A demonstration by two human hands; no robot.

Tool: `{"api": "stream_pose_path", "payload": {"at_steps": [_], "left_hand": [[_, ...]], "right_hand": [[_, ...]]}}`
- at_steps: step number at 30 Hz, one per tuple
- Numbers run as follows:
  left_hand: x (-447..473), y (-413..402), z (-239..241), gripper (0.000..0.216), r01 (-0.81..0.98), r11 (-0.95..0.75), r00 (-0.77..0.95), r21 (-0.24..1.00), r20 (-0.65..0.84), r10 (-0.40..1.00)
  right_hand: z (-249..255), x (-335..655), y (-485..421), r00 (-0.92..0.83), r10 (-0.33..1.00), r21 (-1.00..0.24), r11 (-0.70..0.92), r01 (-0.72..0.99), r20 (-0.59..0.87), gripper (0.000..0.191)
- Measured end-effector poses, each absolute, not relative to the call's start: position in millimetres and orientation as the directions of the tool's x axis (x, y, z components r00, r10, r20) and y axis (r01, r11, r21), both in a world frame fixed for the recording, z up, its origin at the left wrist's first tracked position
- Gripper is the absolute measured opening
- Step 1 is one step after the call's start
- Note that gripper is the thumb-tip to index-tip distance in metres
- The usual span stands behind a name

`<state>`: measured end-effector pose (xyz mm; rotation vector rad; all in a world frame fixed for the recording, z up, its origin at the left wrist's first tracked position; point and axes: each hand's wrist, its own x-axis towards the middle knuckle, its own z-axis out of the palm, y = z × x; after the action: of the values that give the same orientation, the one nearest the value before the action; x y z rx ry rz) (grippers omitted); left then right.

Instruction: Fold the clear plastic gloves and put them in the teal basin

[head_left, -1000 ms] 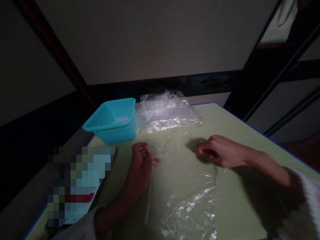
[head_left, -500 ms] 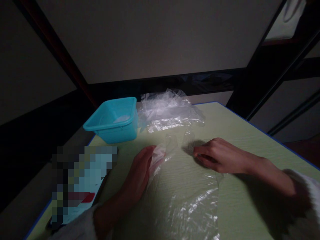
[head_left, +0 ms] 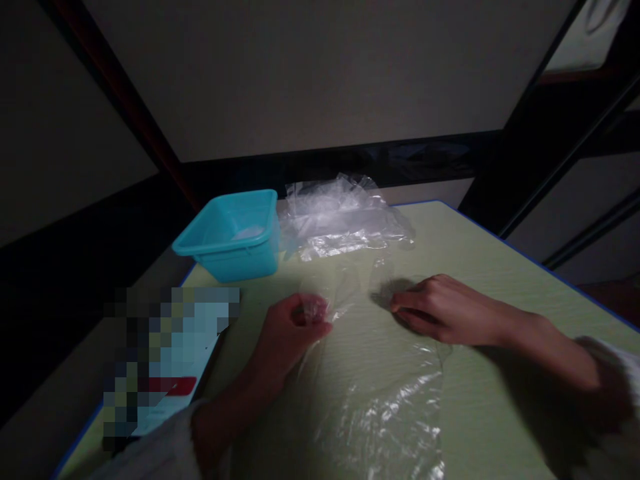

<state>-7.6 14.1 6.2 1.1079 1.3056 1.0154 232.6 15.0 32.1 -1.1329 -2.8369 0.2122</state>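
A clear, thin plastic bag (head_left: 375, 407) lies spread over the table in front of me, wrinkled and shiny toward the near side. Its far end splits into two loose strips that look like handles. My left hand (head_left: 283, 337) is closed on the bag's upper left edge, the film passing over the fingertips. On the opposite edge, my right hand (head_left: 440, 308) pinches the film near the base of the right strip, its fingers resting low by the tabletop. Exactly how much film sits in each pinch is hard to see.
A turquoise plastic basket (head_left: 240, 260) with something pale inside stands at the back left. Beside it lies a heap of crumpled clear plastic bags (head_left: 345, 217). A phone-like device with a blurred screen (head_left: 185, 360) is at the left on the pale green table (head_left: 500, 280).
My left hand has turned, and its thumb and fingers now show around the film. The whitish bunch of plastic there has spread out thinner. My right hand keeps its pinch.
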Motion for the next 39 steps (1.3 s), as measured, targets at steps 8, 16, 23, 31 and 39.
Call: {"api": "stream_pose_path", "payload": {"at_steps": [8, 16, 23, 31, 39], "left_hand": [[-6.6, 15.0, 10.1, 0.017, 0.163, 0.083, 0.045, 0.983, -0.091, 0.995], [-5.9, 10.3, 9.5, 0.016, 0.225, -0.007, 0.072, 0.974, -0.009, 0.997], [-6.5, 8.5, 12.3, 0.041, 0.262, -0.008, 0.086, 0.965, -0.015, 0.996], [-7.9, 10.9, 10.8, 0.026, 0.363, -0.083, 0.074, 0.928, 0.060, 0.995], [-9.7, 9.4, 8.0, 0.016, 0.464, -0.164, 0.112, 0.871, 0.126, 0.986]], "right_hand": [[33.1, 232.3, 14.7, -0.730, 0.683, -0.186, 0.720, 0.669, 0.021, 0.018], [33.1, 231.9, 14.3, -0.723, 0.690, -0.178, 0.714, 0.677, 0.020, 0.019], [34.6, 231.9, 14.0, -0.724, 0.689, -0.181, 0.713, 0.678, 0.001, 0.017], [33.1, 229.7, 12.9, -0.758, 0.647, -0.139, 0.761, 0.634, 0.084, 0.024], [28.6, 208.5, 7.9, -0.873, 0.472, -0.241, 0.868, 0.435, 0.123, 0.052]]}}
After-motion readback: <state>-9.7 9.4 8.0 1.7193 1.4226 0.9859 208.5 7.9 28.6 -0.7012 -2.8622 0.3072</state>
